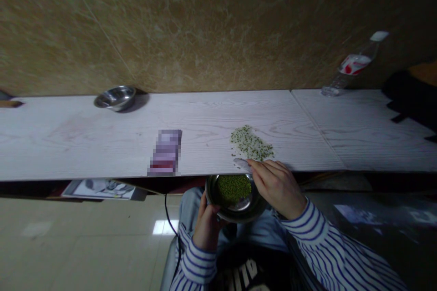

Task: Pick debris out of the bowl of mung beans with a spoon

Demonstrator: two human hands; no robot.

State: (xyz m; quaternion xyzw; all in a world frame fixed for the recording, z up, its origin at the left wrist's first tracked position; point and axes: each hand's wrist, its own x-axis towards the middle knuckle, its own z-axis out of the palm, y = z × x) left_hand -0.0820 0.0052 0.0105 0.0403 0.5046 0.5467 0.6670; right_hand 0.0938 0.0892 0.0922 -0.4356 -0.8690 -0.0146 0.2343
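Note:
My left hand (207, 220) grips the near left rim of a metal bowl (210, 191), just below the counter's front edge and over my lap. Green beans (233, 188), small and round like mung beans, lie in the bowl. My right hand (278, 186) is closed on a spoon (241, 163), its pale end pointing left at the counter edge above the bowl; the handle is hidden by my fingers. Just beyond that hand, a loose patch of green beans mixed with white grains (251, 142) is spread on the counter.
On the white wood-grain counter (198, 109) stand a second metal bowl (116, 98) at the back left and a plastic bottle (351, 64) against the wall. A blurred-out flat packet (165, 151) lies left of the grains. Dark cloth (413, 95) rests at the far right.

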